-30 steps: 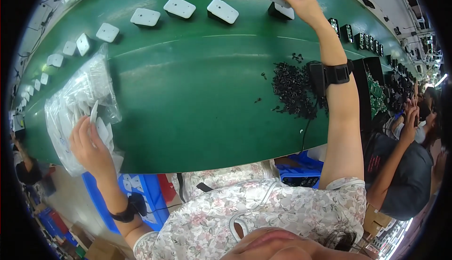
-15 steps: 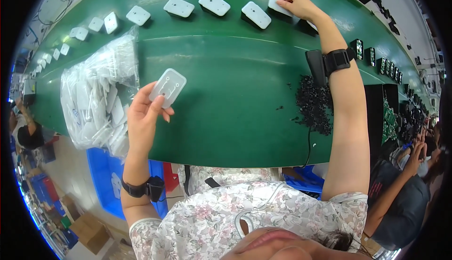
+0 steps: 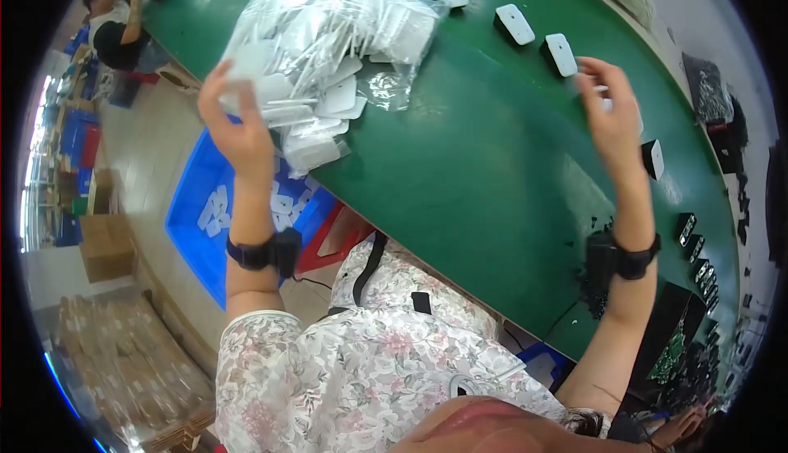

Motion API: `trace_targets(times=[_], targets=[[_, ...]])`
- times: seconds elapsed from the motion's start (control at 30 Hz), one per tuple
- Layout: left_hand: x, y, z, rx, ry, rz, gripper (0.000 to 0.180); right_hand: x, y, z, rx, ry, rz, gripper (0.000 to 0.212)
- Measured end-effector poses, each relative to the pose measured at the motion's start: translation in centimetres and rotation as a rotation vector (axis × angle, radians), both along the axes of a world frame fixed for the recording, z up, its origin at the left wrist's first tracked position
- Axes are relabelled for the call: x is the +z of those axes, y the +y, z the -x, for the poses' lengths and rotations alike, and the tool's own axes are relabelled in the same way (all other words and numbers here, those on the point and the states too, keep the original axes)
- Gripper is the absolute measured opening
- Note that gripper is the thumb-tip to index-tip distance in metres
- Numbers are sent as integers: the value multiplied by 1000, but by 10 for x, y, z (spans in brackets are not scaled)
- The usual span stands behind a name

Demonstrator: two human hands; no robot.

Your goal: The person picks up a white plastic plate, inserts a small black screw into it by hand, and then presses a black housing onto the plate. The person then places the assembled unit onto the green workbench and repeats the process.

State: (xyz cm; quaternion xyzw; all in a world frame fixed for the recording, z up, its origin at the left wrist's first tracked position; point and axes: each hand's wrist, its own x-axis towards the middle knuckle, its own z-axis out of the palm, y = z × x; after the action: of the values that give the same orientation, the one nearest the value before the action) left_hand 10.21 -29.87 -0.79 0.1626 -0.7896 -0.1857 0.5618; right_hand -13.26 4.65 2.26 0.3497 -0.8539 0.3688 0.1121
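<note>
My left hand (image 3: 238, 129) is raised at the left edge of the clear plastic bag (image 3: 394, 2). A thin white plastic plate (image 3: 251, 61), smeared by motion, is pinched between its fingers and thumb. Many similar white plates (image 3: 338, 96) spill from the bag's near side. At the right, my right hand (image 3: 614, 116) is bent over the row of black cases with white tops. White surfaces show behind its blurred fingers, and whether they grip anything cannot be made out. Just beyond the fingertips sits one white-topped case (image 3: 561, 55); another case (image 3: 652, 159) lies nearer, beside the wrist.
More white-topped cases (image 3: 515, 25) line the green table's (image 3: 460, 166) far side. Black cases (image 3: 696, 248) stand at the right, near a black box (image 3: 677, 322) with green circuit boards. A blue bin (image 3: 193, 207) with white pieces is below the table's left edge. Another person (image 3: 119, 30) sits far left.
The view has swung left. My left hand has moved left with the plate, from above the table to the bag's edge. My right hand has lifted from the case top and its fingers have blurred.
</note>
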Motion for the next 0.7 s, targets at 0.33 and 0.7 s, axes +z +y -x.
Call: trace_targets(times=[0.33,0.7], targets=[[-39,-117,1,301,-265,-248,32,-35,-184,-104,464,-293,-53,15],[15,-11,19,-643,143,-233,20,29,-201,-115,585,-813,488,12]])
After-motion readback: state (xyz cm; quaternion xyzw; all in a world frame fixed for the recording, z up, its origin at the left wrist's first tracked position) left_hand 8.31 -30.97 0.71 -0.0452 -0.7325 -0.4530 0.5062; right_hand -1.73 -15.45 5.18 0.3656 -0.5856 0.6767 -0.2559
